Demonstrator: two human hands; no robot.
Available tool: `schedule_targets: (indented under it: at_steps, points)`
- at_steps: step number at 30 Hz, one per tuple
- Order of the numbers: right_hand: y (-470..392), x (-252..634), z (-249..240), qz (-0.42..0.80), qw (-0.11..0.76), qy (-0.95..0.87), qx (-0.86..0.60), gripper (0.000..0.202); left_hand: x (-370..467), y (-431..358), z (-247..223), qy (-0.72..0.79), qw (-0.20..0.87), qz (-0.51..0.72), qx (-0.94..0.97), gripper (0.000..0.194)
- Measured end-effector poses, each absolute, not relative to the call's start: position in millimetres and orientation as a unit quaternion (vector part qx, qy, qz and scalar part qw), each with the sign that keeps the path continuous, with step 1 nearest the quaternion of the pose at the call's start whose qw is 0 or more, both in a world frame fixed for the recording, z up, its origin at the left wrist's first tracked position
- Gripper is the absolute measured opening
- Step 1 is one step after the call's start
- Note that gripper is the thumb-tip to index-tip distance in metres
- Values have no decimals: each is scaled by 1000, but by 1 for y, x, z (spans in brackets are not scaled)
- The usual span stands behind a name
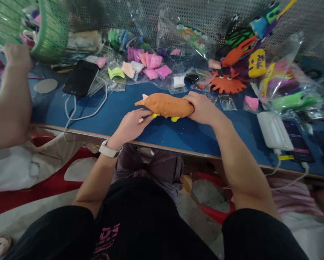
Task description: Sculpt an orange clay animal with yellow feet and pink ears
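Observation:
An orange clay animal figure (168, 104) lies on its side just above or on the blue table, with a pointed end to the left. Yellow clay pieces (175, 118) show along its lower edge, and a small pale bit (145, 96) sticks up near the pointed end. My right hand (201, 107) is wrapped round the rounded right end. At the lower left, my left hand (133, 124) has its fingers closed at a yellow piece on the figure. A small pale pink bit shows by the left thumb; whether it is clay I cannot tell.
Bagged clay packets (152, 61) lie behind the figure. An orange clay crab (228, 83) stands back right. A power bank (274, 130) and phone (298, 141) are at right; a black phone (80, 78) with a white cable lies left. Another person's hand (17, 56) is at a green basket (52, 30).

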State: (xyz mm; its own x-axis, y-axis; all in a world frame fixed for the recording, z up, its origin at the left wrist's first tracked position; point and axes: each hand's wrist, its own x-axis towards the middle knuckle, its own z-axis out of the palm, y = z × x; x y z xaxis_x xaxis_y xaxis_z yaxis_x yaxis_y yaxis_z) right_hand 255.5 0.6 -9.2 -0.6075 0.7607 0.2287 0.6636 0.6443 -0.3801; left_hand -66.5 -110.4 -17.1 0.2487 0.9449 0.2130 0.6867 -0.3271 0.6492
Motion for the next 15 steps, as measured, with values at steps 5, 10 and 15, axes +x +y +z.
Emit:
schedule_targets:
  at_steps: [5,10,15]
  points:
    - [-1,255,-9,129,184,-889,-400,25,-69,-108,-16,545,242,303,743,29]
    - [0,254,-8,124,182,-888,-405,26,-64,-108,-15,567,230,311,727,21]
    - [1,256,-8,135,173,-888,-403,26,-65,-112,-17,571,218,315,726,25]
